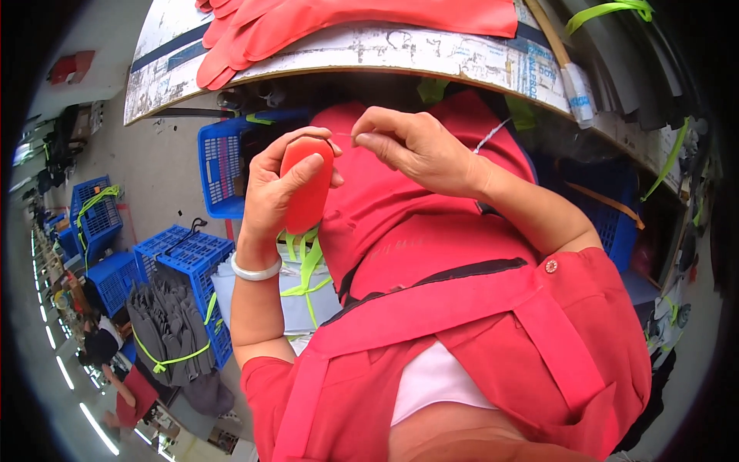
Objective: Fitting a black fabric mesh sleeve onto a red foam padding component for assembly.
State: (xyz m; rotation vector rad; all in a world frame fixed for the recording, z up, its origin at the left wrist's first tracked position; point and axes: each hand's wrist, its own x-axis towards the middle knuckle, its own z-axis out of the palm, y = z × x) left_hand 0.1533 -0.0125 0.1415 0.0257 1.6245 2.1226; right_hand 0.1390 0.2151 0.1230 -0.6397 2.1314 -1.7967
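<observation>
My left hand [268, 183] is closed round a flat red piece with rounded ends [309, 192]. Its thumb presses on the front face, and the fingers wrap behind. A thin dark line shows along the upper edge of the piece. To the right, apart from it, my right hand [431, 154] has its thumb and forefinger drawn together in a pinch. Whether anything small is between those fingertips cannot be made out. Both hands are above the red apron [400, 208] on my lap. Behind the right wrist, a pale twisted cord [491, 136] lies against the red cloth.
Ahead stands a worn white-topped table [377, 58] with stacked red pieces [369, 27] on it. Blue crates [219, 202] stand to the left. One crate [181, 250] is beside a bundle of dark grey pieces [165, 323]. A wooden stick [548, 31] crosses the table's right end.
</observation>
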